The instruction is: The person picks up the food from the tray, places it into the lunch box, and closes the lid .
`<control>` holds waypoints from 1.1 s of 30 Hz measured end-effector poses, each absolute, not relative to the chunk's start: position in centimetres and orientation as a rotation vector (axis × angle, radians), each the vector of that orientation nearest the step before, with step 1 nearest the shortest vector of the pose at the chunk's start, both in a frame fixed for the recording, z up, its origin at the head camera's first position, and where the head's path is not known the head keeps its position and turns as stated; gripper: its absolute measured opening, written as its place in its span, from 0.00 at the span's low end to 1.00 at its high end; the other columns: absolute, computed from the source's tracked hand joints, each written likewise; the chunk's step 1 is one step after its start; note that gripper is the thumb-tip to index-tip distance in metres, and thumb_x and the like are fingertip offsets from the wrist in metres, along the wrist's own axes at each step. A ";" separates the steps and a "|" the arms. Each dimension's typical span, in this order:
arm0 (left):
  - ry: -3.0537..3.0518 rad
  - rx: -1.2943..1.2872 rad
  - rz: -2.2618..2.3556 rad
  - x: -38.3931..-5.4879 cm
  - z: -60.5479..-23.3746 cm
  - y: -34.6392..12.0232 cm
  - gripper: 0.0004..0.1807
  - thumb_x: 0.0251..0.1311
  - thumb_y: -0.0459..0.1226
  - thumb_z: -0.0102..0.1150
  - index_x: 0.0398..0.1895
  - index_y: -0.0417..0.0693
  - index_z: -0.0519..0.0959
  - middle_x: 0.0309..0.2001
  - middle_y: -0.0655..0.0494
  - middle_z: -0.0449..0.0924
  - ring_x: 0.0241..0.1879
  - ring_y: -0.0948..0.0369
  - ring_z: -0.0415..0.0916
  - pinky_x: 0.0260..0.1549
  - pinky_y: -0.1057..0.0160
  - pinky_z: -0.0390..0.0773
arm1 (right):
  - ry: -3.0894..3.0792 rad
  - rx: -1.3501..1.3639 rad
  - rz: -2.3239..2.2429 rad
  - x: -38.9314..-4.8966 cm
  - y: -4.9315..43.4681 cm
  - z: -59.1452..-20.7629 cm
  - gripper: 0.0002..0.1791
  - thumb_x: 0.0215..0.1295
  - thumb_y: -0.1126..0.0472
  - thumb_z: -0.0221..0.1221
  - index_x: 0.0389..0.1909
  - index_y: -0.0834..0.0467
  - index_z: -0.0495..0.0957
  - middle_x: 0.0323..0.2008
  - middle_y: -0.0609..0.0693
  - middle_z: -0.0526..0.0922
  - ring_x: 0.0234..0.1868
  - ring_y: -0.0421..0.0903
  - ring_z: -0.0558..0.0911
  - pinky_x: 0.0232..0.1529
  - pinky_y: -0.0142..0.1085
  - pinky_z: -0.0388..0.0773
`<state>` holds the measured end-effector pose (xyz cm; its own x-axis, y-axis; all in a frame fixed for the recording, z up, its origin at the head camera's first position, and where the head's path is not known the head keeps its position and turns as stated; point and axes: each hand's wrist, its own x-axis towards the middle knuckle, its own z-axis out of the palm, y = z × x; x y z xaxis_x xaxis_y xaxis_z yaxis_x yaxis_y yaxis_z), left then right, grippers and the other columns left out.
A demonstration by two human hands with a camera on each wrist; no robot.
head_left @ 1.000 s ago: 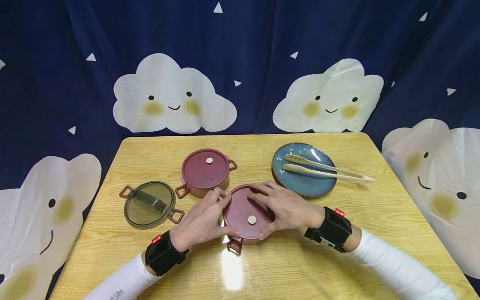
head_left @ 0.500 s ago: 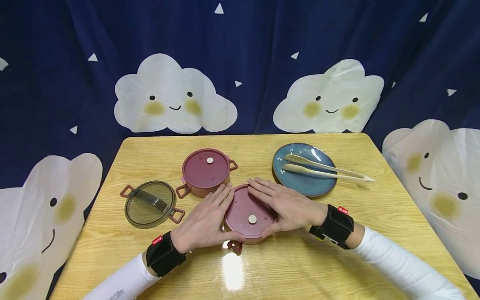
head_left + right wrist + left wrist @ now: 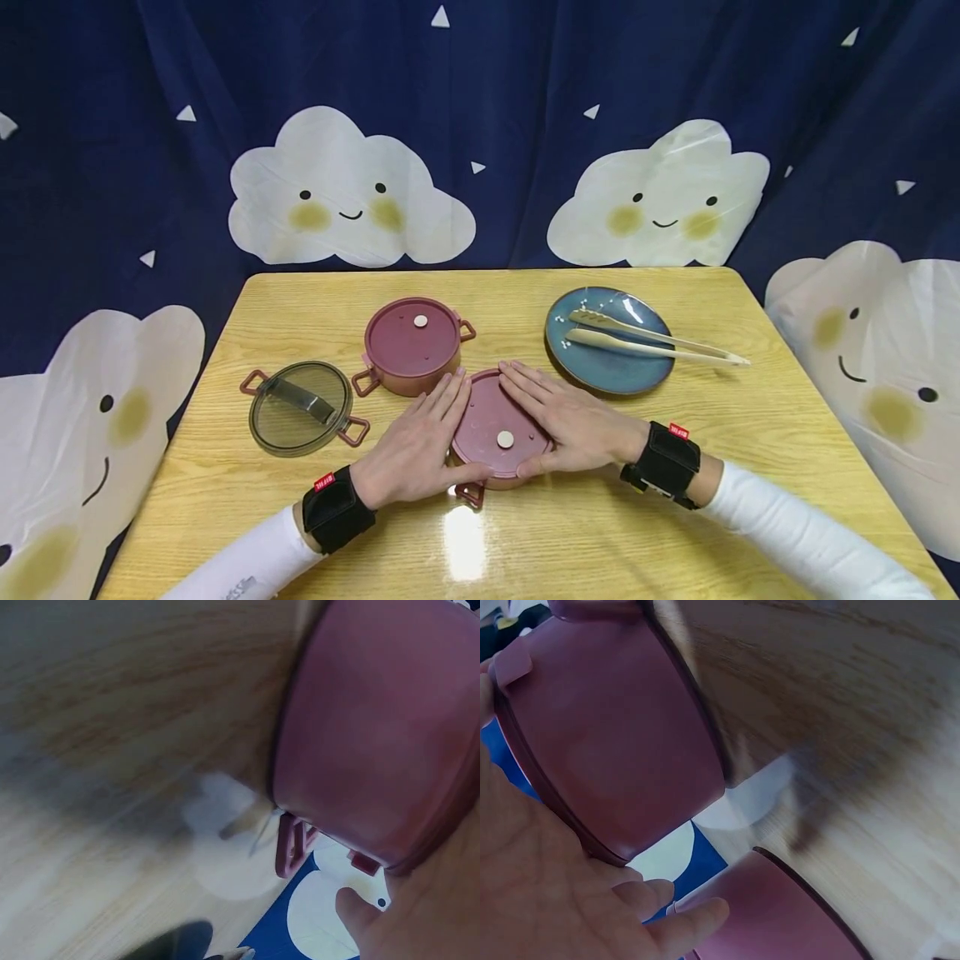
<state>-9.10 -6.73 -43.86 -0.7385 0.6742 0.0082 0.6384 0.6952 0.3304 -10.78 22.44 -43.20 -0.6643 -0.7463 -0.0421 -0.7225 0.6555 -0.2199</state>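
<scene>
Left hand (image 3: 420, 454) is flattened out now: a second ago those fingers were bent onto the rim, and now they're pretty much straight and laid along the edge of the maroon lid (image 3: 487, 408), thumb at the near side. Right hand (image 3: 577, 421) did the same thing on its side. So both are spread wide, hugging the lid from either side, nothing pinched. Imo that's more steadying or light pressing than an actual grip.

The lid looks level on its front pot (image 3: 615, 735), which sits mid-desk right between the hands and has barely budged, if at all. White button (image 3: 505, 439) faces up, and one loop handle (image 3: 471, 494) pokes out on the near side. I'd call the lid seated, but can't tell if it's fully snug.

Left fingertips end right by the rear pot (image 3: 412, 337), also lidded; can't tell if they touch it. Off to the left there's a smoky see-through lid (image 3: 292, 429) with maroon loops. Over on the right, a blue plate (image 3: 607, 375) with tongs (image 3: 622, 342) lying across it, ends sticking out past the rim. All that is where it was on the desk (image 3: 765, 417).
</scene>
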 end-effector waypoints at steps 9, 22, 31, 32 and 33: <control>2.816 1.081 0.492 -8.9 -43.9 -6.7 0.65 0.63 0.75 0.53 0.85 0.38 0.46 0.86 0.39 0.42 0.86 0.44 0.45 0.78 0.40 0.64 | 2.782 -1.216 -0.293 -10.6 22.3 -43.9 0.67 0.61 0.14 0.49 0.87 0.55 0.43 0.88 0.52 0.41 0.88 0.52 0.47 0.83 0.55 0.59; 2.836 1.107 0.505 -8.9 -44.1 -6.7 0.65 0.63 0.74 0.55 0.85 0.36 0.48 0.86 0.38 0.40 0.86 0.43 0.47 0.80 0.45 0.61 | 2.804 -1.245 -0.315 -10.7 22.3 -44.4 0.68 0.61 0.14 0.50 0.87 0.56 0.43 0.88 0.52 0.41 0.88 0.52 0.48 0.82 0.55 0.60; 2.771 0.996 0.634 -8.4 -44.1 -6.6 0.65 0.64 0.74 0.53 0.85 0.35 0.44 0.85 0.34 0.42 0.86 0.46 0.46 0.81 0.48 0.61 | 2.753 -1.173 -0.372 -10.8 22.4 -43.7 0.67 0.61 0.17 0.55 0.87 0.56 0.41 0.88 0.54 0.42 0.88 0.53 0.49 0.83 0.56 0.57; 2.762 0.970 0.670 -8.2 -44.1 -6.6 0.65 0.65 0.73 0.54 0.85 0.35 0.43 0.85 0.34 0.43 0.86 0.46 0.47 0.80 0.48 0.61 | 2.747 -1.166 -0.393 -10.9 22.4 -43.5 0.67 0.61 0.18 0.56 0.87 0.56 0.42 0.87 0.54 0.43 0.88 0.53 0.50 0.83 0.56 0.58; 2.756 0.945 0.708 -8.0 -44.1 -6.7 0.65 0.65 0.73 0.55 0.85 0.34 0.43 0.85 0.33 0.44 0.85 0.46 0.48 0.80 0.48 0.62 | 2.743 -1.159 -0.412 -11.0 22.4 -43.4 0.67 0.61 0.19 0.57 0.87 0.57 0.43 0.87 0.55 0.45 0.87 0.53 0.51 0.83 0.55 0.58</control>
<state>-8.01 -6.66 -44.06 -0.7920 0.6103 0.0167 0.5428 0.6915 0.4767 -11.00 22.44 -43.39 -0.6947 -0.7191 -0.0184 -0.6820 0.6666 -0.3009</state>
